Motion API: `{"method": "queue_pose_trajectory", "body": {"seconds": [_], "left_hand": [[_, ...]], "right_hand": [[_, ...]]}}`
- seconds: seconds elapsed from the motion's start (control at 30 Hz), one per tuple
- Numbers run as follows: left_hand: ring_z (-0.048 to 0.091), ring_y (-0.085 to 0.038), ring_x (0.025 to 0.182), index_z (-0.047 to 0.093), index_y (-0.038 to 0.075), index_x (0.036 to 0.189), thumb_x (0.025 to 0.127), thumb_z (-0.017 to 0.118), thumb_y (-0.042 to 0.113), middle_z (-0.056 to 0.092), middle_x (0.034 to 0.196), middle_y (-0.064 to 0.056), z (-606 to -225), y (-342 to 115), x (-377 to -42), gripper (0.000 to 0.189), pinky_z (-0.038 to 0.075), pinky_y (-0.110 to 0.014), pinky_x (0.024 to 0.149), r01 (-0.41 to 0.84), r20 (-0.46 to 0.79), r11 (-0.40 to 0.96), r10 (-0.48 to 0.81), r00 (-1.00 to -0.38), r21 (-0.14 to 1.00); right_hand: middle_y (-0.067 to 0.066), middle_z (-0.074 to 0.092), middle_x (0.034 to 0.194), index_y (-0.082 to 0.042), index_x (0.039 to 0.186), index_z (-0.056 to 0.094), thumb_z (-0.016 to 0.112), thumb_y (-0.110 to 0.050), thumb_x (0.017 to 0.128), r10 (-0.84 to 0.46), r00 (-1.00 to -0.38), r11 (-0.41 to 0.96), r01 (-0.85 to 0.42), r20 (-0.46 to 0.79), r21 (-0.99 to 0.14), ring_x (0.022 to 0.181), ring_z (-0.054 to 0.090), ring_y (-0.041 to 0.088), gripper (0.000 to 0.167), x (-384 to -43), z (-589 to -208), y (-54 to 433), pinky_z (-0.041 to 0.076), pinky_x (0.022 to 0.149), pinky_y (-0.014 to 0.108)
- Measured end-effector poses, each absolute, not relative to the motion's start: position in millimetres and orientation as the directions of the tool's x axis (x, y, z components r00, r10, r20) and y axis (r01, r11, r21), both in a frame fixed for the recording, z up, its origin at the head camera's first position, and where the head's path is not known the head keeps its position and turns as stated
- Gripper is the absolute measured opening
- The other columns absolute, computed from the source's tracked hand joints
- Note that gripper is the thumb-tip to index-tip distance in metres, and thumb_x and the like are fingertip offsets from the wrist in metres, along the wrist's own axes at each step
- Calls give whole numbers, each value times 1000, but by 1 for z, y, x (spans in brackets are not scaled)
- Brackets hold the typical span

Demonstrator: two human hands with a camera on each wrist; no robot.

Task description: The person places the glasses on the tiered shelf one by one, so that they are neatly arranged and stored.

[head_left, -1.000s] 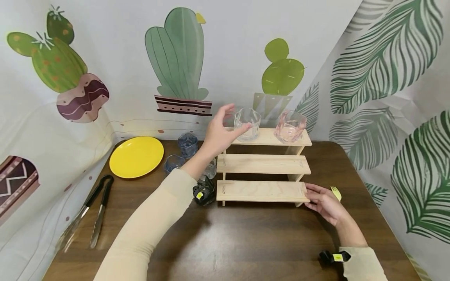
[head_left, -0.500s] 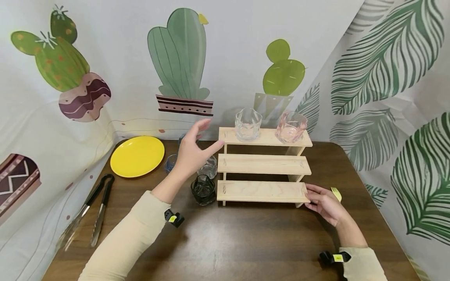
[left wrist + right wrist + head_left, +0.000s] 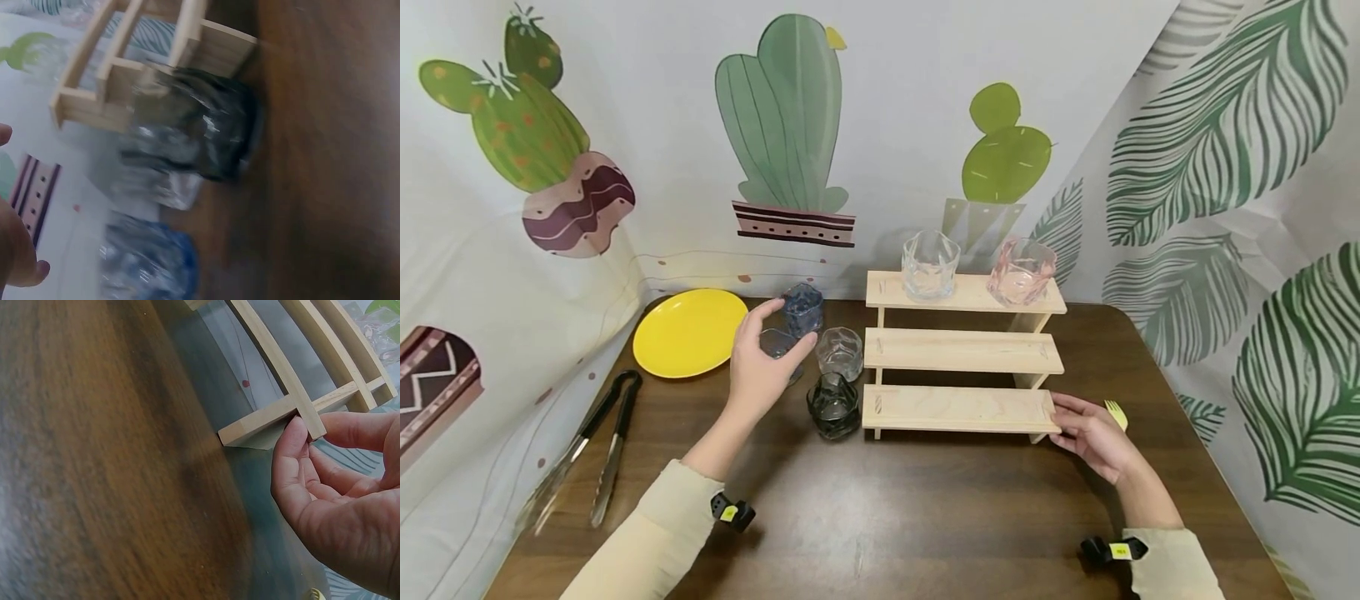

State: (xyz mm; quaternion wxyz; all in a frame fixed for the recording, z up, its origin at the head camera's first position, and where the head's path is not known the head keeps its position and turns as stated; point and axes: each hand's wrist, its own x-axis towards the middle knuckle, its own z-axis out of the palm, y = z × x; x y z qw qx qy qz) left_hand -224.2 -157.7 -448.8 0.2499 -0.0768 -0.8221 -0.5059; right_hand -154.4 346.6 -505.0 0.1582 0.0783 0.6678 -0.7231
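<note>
My left hand [image 3: 758, 367] is beside a light blue glass [image 3: 777, 342], thumb and fingers spread apart and partly covering it in the head view. A darker blue glass [image 3: 805, 311] stands behind. A clear glass [image 3: 841, 353] and a smoky dark glass [image 3: 833, 407] are just right of the hand; the left wrist view shows the dark glass [image 3: 231, 128] blurred. My right hand [image 3: 1096, 435] pinches the right end of the lowest step of a three-tier wooden shelf [image 3: 962, 407], the thumb and fingers [image 3: 290, 444] at its corner. On the top tier sit another clear glass [image 3: 931, 268] and a pink glass [image 3: 1021, 273].
A yellow plate [image 3: 688, 333] lies at the back left of the brown table [image 3: 880, 517]. Black-handled tongs [image 3: 613, 450] lie at the left edge. Right of the shelf, a pale yellow fork [image 3: 1117, 413] shows behind the right hand. Printed cloth hangs behind.
My left hand has left the clear glass on the top tier and moved left and down to the light blue glass. The right hand has stayed at the shelf.
</note>
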Motion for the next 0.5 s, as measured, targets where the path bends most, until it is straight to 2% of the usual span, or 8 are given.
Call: {"method": "queue_pose_trajectory", "body": {"seconds": [0.2,0.5], "left_hand": [[46,-27,136,61,12,140,80,92,28,58,142,-6,-475,-173,-219,69,34,-51,113,328,462,501,-168,-871,801],[44,-35,136,50,8,148,77,94,23,48,148,-19,-503,-189,-219,85,34,-55,113,216,350,544,-155,-924,811]], "right_hand": [[-1,64,114,16,156,16,54,-4,106,-128,-937,-43,332,-325,-942,97,67,12,66,-154,-505,346,58,81,27],[-1,63,114,16,156,17,54,-4,106,-121,-938,-48,333,-326,-942,97,67,12,66,-154,-504,346,58,81,27]]}}
